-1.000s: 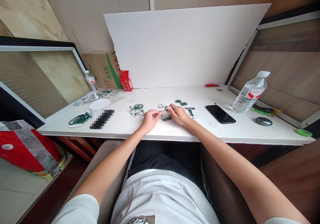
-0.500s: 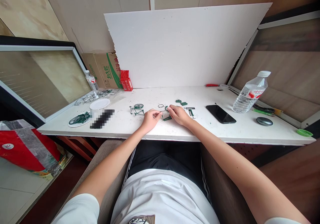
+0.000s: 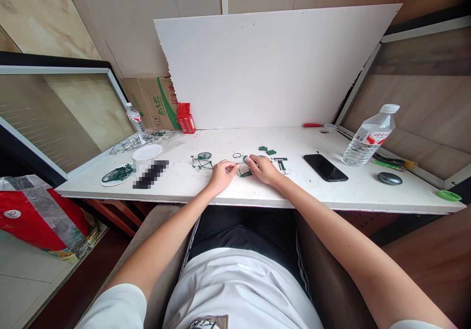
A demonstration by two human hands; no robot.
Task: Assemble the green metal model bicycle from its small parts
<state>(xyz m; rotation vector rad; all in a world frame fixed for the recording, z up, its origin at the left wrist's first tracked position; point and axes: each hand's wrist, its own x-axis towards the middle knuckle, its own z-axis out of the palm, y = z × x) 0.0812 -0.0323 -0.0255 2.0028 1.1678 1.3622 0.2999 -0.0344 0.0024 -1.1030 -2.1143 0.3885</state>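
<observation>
"Looking at the middle of the frame, what do we find in hand?"

"We see a thin piece (image 3: 240, 163) at the left hand's (image 3: 222, 176) fingertips, its tip pointing toward the right hand (image 3: 262, 169); it's too small for us to name. Right under it, between the 2 hands, we have an angled green part (image 3: 246, 174) on the white table (image 3: 316, 191)."

"And how do we see the hands themselves?"

"We see the left with thumb and forefinger pinched together on that piece. The right has its fingers curled nearly closed, but we cannot tell whether it grips anything."

"What do we have close by?"

"Left of centre, we spot a green assembly with a wheel (image 3: 202, 160). Just above the hands lies a dark ring (image 3: 237, 155), and to their upper right 2 green blocks (image 3: 271, 152)."

"Farther out?"

"Toward the right we have a black phone (image 3: 326, 167) and a clear bottle (image 3: 368, 140); at the left, a dish (image 3: 117, 184) heaped with green bits. We see a white board (image 3: 272, 69) across the upper frame."
</observation>
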